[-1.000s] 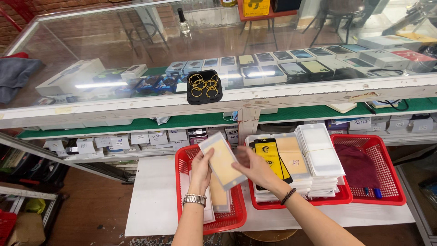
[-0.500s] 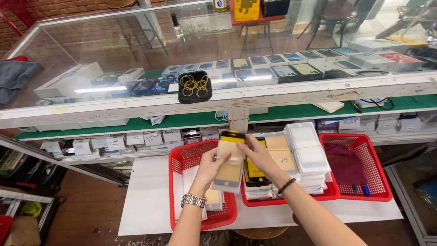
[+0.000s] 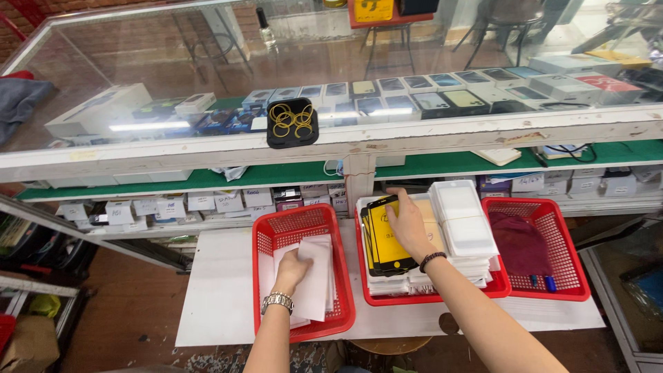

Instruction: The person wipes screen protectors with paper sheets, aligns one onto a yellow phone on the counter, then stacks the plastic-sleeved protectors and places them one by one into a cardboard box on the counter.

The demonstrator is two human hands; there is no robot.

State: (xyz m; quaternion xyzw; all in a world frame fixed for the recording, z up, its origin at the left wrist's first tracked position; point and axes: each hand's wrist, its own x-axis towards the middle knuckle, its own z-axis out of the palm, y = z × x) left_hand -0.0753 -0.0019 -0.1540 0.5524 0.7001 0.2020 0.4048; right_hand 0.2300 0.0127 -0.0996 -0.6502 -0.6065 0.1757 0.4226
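White board forms the table (image 3: 214, 290) low in the head view, over a brown floor, and it carries three red plastic baskets in a row. Nearest, the left hand (image 3: 291, 268), a metal watch (image 3: 277, 302) on its wrist, reaches down into the left basket (image 3: 330, 228) and rests on a stack of white flat packets (image 3: 314, 276); its fingers are curled over the top packet, though I cannot tell whether they grip it or only press on it. Just beside, the middle basket (image 3: 428, 297) is packed with upright flat packets. The right hand (image 3: 407, 224), a dark band on its wrist, lies with fingers spread narrow on a yellow packet with a black frame outline (image 3: 387, 238) at the front of that stack, touching it, while taller white trays (image 3: 463, 221) stand just to the right. The right basket (image 3: 552, 221) holds a dark red cloth (image 3: 521, 242). Behind the baskets, low shelves hold rows of small white boxes (image 3: 207, 202) under a green shelf (image 3: 207, 178). Farthest, a glass display counter (image 3: 173, 62) shows a row of phone cases, and a black tray of gold rings (image 3: 293, 122) sits on its glass top.
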